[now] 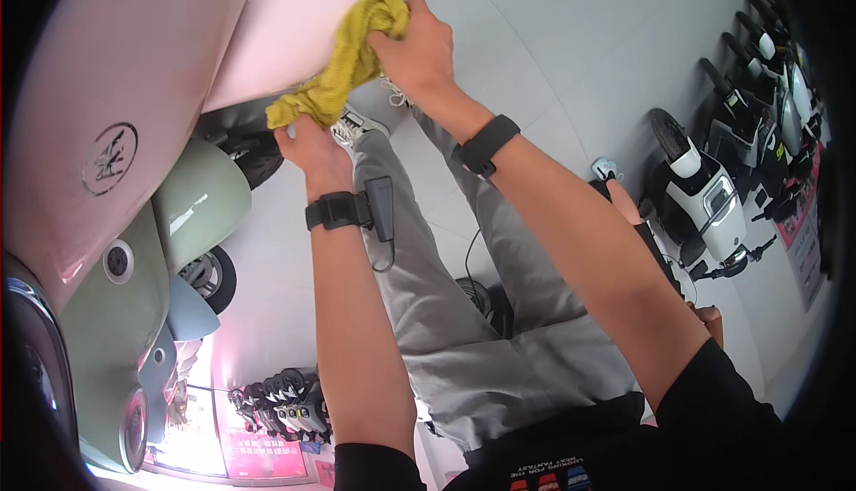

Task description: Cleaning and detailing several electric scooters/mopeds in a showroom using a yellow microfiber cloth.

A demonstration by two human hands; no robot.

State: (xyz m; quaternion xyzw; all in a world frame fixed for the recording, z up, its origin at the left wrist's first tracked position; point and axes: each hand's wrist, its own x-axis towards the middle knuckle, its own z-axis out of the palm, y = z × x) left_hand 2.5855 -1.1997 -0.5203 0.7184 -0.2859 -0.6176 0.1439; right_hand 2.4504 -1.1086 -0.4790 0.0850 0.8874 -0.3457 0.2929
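Note:
A yellow-green cloth (341, 66), twisted lengthwise, stretches between my two hands over the front fender of a pink scooter (294, 29). My left hand (321, 153) pinches its lower end close to the fender's lower edge. The upper end is gripped by my right hand (421, 46), above the fender's tip. Both wrists wear black straps; a small dark device (380, 209) with a cable sits at the left one. The pink front panel (154, 83) with a round emblem rises at the left. Part of the cloth lies behind my fingers.
Green (207, 203) and blue-grey (190, 310) scooters stand beyond the pink one, on the left. A white scooter (715, 203) and a row of others line the right side. Another person's arm (625, 203) and shoe show at right, partly behind my arm. Pale tiles (508, 43) cover the floor.

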